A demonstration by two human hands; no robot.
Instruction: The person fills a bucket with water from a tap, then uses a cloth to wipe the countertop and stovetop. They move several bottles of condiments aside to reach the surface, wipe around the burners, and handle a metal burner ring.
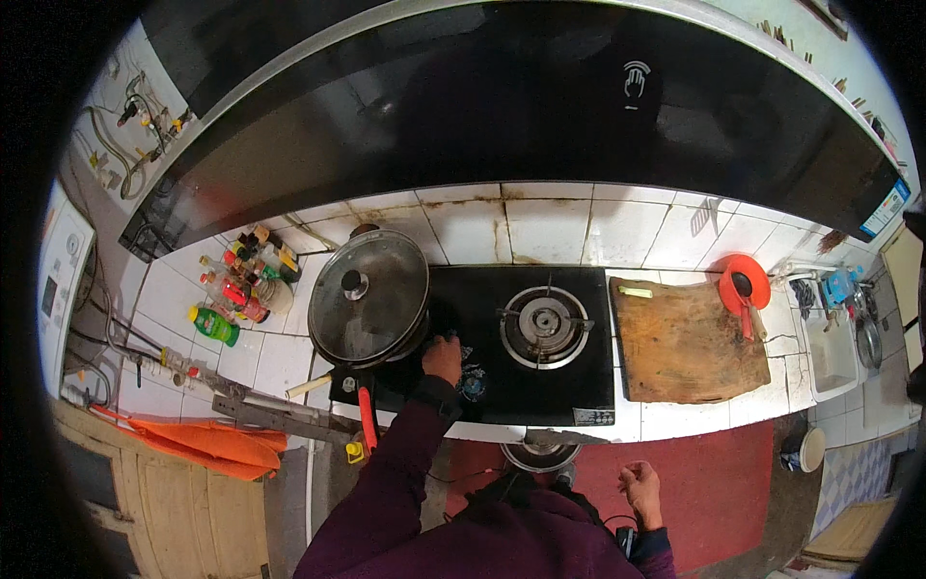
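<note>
My left hand (443, 360) reaches onto the black glass gas cooktop (463, 289), just right of a wok; its fingertips blend into the dark surface, so what they touch is unclear. The wok, under a glass lid (376, 297) with a black knob, stands on the left burner. A red handle (368, 420) extends from the wok's near side. At the cooktop's right is the uncovered gas burner (544, 324). My right hand (641, 492) hangs over the floor before the counter, fingers bent, holding nothing visible.
A wooden cutting board (687, 347) lies right of the cooktop, with a red plastic ladle (745, 282) at its corner. Bottles (246, 286) and a green bottle (214, 326) stand left. A sink (832, 354) is far right. The black range hood (506, 101) overhangs the counter.
</note>
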